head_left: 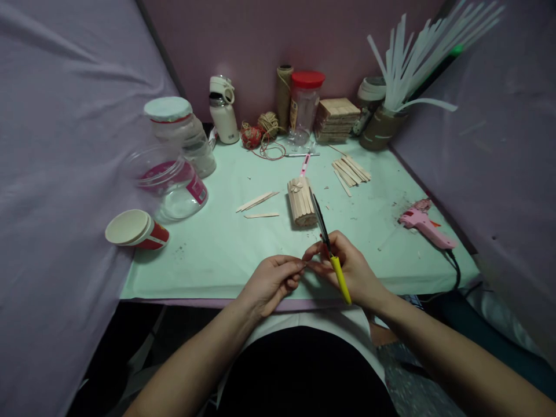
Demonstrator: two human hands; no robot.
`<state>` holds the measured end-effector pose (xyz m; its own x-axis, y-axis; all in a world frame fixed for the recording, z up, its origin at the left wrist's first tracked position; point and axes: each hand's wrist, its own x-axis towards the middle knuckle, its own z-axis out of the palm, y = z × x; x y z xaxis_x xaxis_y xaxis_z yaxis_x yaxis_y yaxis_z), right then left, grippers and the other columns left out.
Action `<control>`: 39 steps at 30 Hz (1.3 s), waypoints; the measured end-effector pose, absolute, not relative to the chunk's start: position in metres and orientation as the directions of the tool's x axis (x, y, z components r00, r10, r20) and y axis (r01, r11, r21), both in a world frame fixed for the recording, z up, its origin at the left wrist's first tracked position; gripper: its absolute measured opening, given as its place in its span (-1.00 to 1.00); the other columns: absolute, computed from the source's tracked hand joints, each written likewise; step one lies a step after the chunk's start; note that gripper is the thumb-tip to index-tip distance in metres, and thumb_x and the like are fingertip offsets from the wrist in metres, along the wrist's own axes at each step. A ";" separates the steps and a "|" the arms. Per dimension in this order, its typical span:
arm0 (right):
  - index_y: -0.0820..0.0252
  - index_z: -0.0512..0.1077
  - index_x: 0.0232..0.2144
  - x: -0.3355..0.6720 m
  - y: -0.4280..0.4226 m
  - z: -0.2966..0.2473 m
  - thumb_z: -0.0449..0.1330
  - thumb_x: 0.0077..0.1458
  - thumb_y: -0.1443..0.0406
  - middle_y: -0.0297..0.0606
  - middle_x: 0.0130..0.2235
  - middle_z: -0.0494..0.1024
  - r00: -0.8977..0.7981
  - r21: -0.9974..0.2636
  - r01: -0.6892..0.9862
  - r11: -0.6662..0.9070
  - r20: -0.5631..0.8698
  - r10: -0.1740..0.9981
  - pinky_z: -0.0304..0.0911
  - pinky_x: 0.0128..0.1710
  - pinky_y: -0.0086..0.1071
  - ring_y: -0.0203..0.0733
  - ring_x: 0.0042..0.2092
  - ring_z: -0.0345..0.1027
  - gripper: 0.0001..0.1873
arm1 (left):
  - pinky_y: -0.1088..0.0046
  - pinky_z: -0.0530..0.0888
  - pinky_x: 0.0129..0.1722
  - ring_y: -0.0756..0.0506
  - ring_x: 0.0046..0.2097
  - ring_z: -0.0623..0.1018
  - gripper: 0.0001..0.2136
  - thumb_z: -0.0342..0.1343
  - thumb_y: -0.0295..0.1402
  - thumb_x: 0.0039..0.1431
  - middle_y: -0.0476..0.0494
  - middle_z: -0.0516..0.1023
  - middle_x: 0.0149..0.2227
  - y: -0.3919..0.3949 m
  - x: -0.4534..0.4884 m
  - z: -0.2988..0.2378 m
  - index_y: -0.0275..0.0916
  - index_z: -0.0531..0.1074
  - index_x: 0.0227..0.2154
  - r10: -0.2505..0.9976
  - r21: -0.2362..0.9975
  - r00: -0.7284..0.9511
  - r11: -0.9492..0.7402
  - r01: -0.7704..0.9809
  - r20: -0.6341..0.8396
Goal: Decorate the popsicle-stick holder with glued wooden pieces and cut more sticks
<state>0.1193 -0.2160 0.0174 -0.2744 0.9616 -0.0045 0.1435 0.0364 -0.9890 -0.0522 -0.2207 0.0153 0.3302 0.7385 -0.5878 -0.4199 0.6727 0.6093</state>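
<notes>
Head view, scissors (pixel 340 278), cup (pixel 382 130) apparently holding strips (pixel 417 58)

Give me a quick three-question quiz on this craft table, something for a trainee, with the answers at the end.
1. True or false: the right hand holds the yellow-handled scissors.
2. Multiple choice: the pink glue gun lies A) at the person's left, B) at the person's right, C) inside a jar.
3. Fill in the blank: the paper cup lies on its ____.
Key: 1 true; 2 B; 3 side.
</notes>
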 end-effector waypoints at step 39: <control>0.13 0.18 -0.20 0.127 -0.231 0.040 0.24 -0.04 -0.03 -0.22 -0.33 0.50 -0.323 -0.415 0.882 0.222 -0.192 0.927 -0.03 -0.50 -0.39 -0.08 -0.39 0.39 -0.49 | 0.57 0.29 -0.43 0.09 -0.46 0.35 -0.89 0.33 -0.39 -0.15 0.01 0.47 -0.49 -0.224 -0.049 0.004 -0.25 0.54 -0.50 0.960 0.794 -0.103 0.153 -0.588 -0.261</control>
